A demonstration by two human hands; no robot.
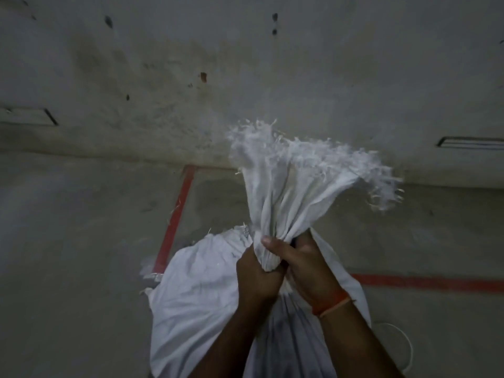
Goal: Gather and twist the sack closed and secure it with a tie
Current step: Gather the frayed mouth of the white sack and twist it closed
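A full white woven sack (196, 301) stands on the concrete floor below me. Its mouth is bunched into a neck (275, 214) that rises and fans out into a frayed edge (313, 156). My left hand (259, 271) grips the neck from the left. My right hand (308, 263), with an orange thread on the wrist, clamps the same neck from the right, touching the left hand. A thin white cord (403, 347) lies looped on the floor to the right of the sack.
Red tape lines (177, 211) mark the grey floor, one running away on the left, one across the right (425, 282). A stained concrete wall (245, 77) stands close behind the sack.
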